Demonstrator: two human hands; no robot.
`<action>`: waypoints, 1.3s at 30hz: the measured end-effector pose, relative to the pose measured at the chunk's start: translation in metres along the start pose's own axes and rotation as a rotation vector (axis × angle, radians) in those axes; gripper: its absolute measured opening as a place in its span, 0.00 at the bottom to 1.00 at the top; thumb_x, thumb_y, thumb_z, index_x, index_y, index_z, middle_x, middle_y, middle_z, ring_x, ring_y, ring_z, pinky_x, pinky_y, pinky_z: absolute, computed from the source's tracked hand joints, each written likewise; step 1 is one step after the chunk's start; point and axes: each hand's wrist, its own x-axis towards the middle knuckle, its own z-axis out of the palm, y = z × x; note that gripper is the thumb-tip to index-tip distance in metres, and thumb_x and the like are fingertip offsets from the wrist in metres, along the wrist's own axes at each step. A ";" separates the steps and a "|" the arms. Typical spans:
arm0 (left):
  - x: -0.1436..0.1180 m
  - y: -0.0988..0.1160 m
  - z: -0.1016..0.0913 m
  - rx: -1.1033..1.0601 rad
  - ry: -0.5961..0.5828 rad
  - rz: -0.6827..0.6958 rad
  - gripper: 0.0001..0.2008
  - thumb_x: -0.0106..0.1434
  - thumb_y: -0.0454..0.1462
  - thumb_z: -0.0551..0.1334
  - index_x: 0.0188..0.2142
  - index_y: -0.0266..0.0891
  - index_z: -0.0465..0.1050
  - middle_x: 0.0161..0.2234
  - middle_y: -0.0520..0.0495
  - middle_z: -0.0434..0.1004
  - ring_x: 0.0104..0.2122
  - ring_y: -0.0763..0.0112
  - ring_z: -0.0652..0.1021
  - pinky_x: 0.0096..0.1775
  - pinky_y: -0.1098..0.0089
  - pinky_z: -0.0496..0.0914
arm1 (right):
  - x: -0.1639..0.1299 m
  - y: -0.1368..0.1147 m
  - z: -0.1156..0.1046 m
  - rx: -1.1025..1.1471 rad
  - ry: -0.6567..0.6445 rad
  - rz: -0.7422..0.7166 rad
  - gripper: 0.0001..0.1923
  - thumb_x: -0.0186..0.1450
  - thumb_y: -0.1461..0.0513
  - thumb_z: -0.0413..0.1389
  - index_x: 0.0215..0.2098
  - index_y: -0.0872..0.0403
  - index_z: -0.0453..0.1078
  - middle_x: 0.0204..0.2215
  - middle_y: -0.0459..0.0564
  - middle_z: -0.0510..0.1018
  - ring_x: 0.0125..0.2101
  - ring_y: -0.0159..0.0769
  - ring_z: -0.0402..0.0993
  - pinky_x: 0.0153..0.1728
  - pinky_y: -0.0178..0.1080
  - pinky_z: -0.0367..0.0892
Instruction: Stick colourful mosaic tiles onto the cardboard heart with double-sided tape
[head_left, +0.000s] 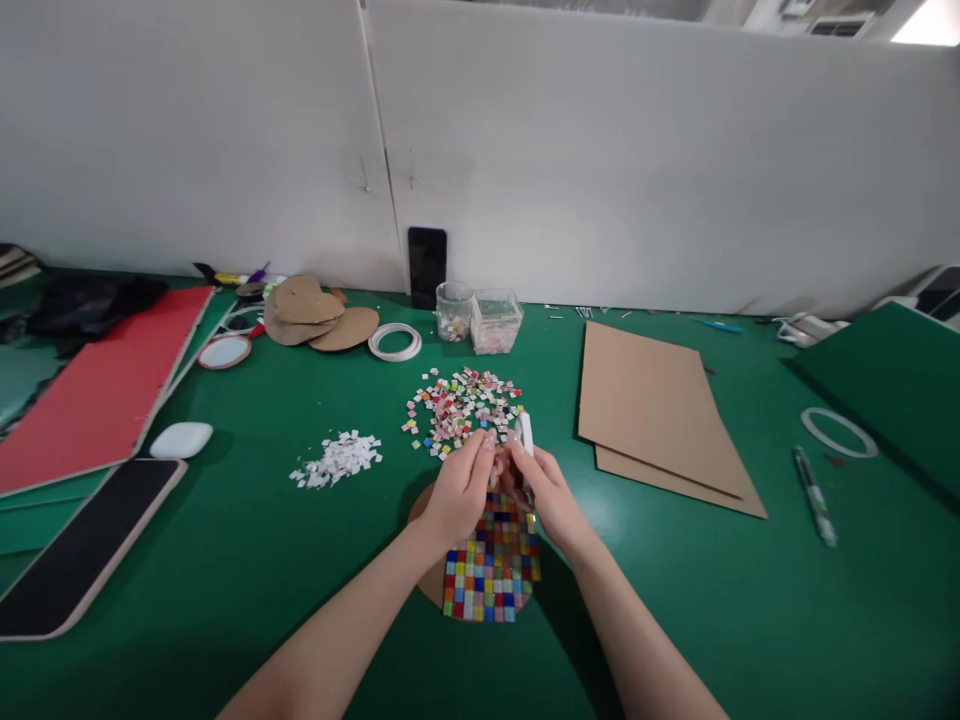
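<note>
- The left hand [459, 492] and right hand [541, 490] meet fingertip to fingertip just above the far edge of the mosaic disc [489, 565]; the right also grips a small white tube [526, 432], likely glue, nozzle pointing up; what the left fingers pinch is too small to tell, probably one tile.
- Risk, as I judge it: a small glossy tile could slip from the pinch and drop onto the laid rows, knocking them askew; excess glue could smear the neighbouring tile faces; a wrist resting on the disc could shift it on the smooth green mat [225, 560].
- The disc is round brown cardboard, its near part covered in a tight grid of shiny square tiles in many colours.
- Just beyond the disc lies a loose heap of coloured tiles [461, 408]; left of the disc, white chips [337, 460], matt and irregular.
- Right of the disc, flat cardboard sheets [652, 410]; far beyond it, two clear containers [480, 318].
</note>
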 end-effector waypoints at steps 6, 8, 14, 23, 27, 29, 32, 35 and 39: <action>-0.001 0.003 -0.001 -0.090 -0.038 -0.018 0.14 0.67 0.42 0.45 0.26 0.40 0.57 0.22 0.54 0.59 0.22 0.75 0.62 0.26 0.72 0.59 | 0.002 0.002 -0.002 -0.010 0.036 -0.022 0.24 0.62 0.47 0.47 0.17 0.54 0.57 0.10 0.37 0.53 0.13 0.24 0.46 0.14 0.31 0.44; -0.001 0.003 -0.002 -0.102 -0.078 -0.028 0.14 0.66 0.41 0.45 0.27 0.40 0.58 0.22 0.54 0.59 0.22 0.75 0.62 0.25 0.72 0.58 | 0.003 0.004 -0.002 0.005 0.041 -0.002 0.25 0.61 0.46 0.47 0.15 0.54 0.56 0.09 0.37 0.53 0.12 0.23 0.45 0.14 0.31 0.42; 0.002 0.004 -0.008 -0.044 -0.108 0.022 0.15 0.66 0.41 0.47 0.24 0.39 0.57 0.20 0.56 0.57 0.20 0.77 0.61 0.25 0.74 0.56 | 0.002 0.005 -0.003 0.056 -0.015 0.014 0.21 0.61 0.49 0.50 0.18 0.54 0.58 0.10 0.36 0.55 0.11 0.22 0.45 0.12 0.30 0.42; 0.004 0.006 -0.007 -0.023 -0.015 0.009 0.14 0.64 0.41 0.52 0.23 0.39 0.57 0.20 0.57 0.60 0.21 0.77 0.64 0.26 0.75 0.58 | 0.000 0.006 0.000 0.170 -0.042 0.068 0.19 0.60 0.48 0.51 0.22 0.53 0.57 0.12 0.37 0.57 0.12 0.23 0.46 0.11 0.29 0.41; 0.004 0.010 -0.007 -0.121 0.032 -0.024 0.14 0.65 0.40 0.49 0.22 0.39 0.56 0.20 0.57 0.56 0.21 0.77 0.60 0.25 0.75 0.56 | 0.000 0.004 0.002 0.117 -0.016 -0.018 0.20 0.61 0.47 0.49 0.21 0.53 0.56 0.13 0.36 0.53 0.13 0.23 0.45 0.13 0.29 0.44; 0.004 0.013 -0.009 -0.277 -0.014 -0.091 0.15 0.65 0.40 0.48 0.22 0.39 0.54 0.18 0.57 0.54 0.19 0.78 0.58 0.23 0.75 0.55 | 0.000 0.005 0.001 0.058 0.004 -0.082 0.20 0.63 0.48 0.47 0.21 0.53 0.54 0.14 0.37 0.52 0.15 0.24 0.44 0.14 0.30 0.45; 0.007 0.018 -0.015 -0.508 -0.246 -0.236 0.16 0.64 0.40 0.47 0.21 0.39 0.56 0.14 0.59 0.52 0.14 0.80 0.54 0.19 0.75 0.50 | 0.000 0.010 -0.002 -0.055 0.057 -0.202 0.19 0.65 0.51 0.45 0.22 0.53 0.55 0.17 0.38 0.53 0.17 0.25 0.45 0.16 0.31 0.45; 0.008 0.023 -0.023 -0.612 -0.455 -0.358 0.18 0.65 0.41 0.45 0.22 0.37 0.61 0.12 0.59 0.50 0.13 0.81 0.50 0.18 0.75 0.46 | -0.001 0.015 -0.007 -0.141 0.100 -0.321 0.18 0.66 0.53 0.43 0.23 0.53 0.56 0.19 0.40 0.54 0.19 0.26 0.47 0.18 0.32 0.47; 0.008 0.025 -0.028 -0.752 -0.595 -0.436 0.17 0.65 0.40 0.46 0.25 0.35 0.64 0.12 0.60 0.48 0.13 0.82 0.47 0.17 0.75 0.44 | -0.002 0.016 -0.012 -0.251 0.123 -0.431 0.17 0.67 0.54 0.42 0.23 0.53 0.56 0.19 0.41 0.55 0.19 0.27 0.49 0.19 0.33 0.49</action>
